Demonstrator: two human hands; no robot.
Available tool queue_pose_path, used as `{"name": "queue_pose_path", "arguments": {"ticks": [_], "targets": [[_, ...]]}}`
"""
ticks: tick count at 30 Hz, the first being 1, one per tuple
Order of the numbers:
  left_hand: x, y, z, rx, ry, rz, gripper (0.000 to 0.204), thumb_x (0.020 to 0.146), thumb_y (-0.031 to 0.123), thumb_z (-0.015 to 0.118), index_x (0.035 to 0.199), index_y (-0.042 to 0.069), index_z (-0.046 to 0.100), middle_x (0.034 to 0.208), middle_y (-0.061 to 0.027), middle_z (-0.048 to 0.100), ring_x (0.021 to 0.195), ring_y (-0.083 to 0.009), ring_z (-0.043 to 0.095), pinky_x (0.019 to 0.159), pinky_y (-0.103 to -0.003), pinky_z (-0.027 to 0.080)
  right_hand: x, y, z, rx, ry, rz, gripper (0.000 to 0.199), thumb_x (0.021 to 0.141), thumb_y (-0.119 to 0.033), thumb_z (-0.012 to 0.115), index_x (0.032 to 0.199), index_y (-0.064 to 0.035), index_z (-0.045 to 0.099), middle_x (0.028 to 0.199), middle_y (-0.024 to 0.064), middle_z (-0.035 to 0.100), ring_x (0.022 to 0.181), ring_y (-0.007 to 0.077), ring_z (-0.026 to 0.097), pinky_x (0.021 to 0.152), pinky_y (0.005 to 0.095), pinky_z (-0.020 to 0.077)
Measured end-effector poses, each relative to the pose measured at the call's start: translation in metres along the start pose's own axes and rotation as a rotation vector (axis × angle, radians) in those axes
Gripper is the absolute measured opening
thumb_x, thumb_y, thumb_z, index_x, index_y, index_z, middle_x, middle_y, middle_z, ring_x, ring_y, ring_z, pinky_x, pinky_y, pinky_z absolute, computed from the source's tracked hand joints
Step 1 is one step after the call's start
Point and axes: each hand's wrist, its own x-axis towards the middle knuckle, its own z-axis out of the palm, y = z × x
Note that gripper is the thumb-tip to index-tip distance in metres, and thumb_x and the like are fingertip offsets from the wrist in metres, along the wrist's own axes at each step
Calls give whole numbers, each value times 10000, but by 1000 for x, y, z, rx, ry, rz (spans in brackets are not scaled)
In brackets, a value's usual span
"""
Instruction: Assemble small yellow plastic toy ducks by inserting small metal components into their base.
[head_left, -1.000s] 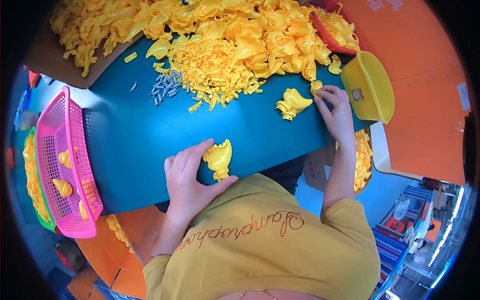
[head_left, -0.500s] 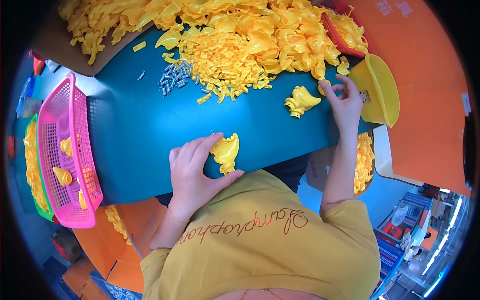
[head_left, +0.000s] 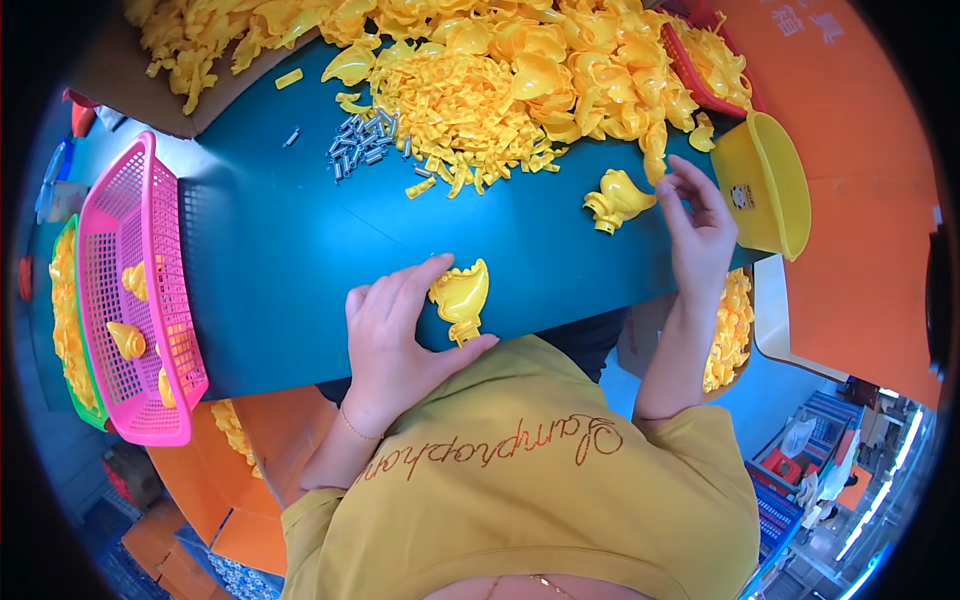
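My left hand (head_left: 400,318) holds a yellow plastic shell half (head_left: 462,297) at the near edge of the blue-green table, between index fingertip and thumb. Its hollow inner side faces up. At the right, my right hand (head_left: 703,225) is closed in a pinch on a yellow plastic piece (head_left: 655,165) at the lower right edge of the heap; the fingers partly hide it. Left of that hand lies a yellow bird-shaped part (head_left: 618,200) with a short neck at its base.
A heap of yellow shells (head_left: 560,70) and small yellow clips (head_left: 450,115) covers the far side. Small metal pins (head_left: 362,140) lie left of it. A pink basket (head_left: 165,290) stands left, a yellow bin (head_left: 765,185) right, with a red basket (head_left: 690,70) behind.
My right hand's fingers have shifted slightly, and the yellow piece at them now appears longer and more upright. My left hand keeps the shell half. The whole view has shifted a little.
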Motion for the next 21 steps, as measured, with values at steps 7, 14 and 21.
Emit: {"name": "queue_pose_path", "arguments": {"ticks": [7, 14, 21], "targets": [[-1, -1, 1, -3, 22, 21, 811, 652, 433, 965, 1344, 163, 638, 1172, -12, 710, 1021, -190, 652, 915, -355, 403, -20, -25, 47, -214, -280, -250, 238, 930, 13, 729, 1163, -22, 759, 1052, 78, 705, 956, 154, 695, 794, 270, 584], [-2, -2, -1, -15, 39, 29, 809, 655, 417, 961, 1350, 163, 637, 1176, -9, 710, 1016, -190, 655, 898, -346, 405, -29, -25, 49, -215, -402, -154, 200, 897, 55, 739, 1091, 10, 759, 1077, 106, 716, 955, 184, 701, 812, 272, 582], [-1, -2, 4, -45, 44, -6, 815, 661, 406, 956, 1367, 173, 623, 1167, -17, 705, 1008, -192, 653, 893, -351, 401, -89, -40, 60, 515, -671, 454, 164, 976, 56, 674, 1139, 44, 664, 1053, 136, 742, 726, 172, 726, 662, 266, 578]]}}
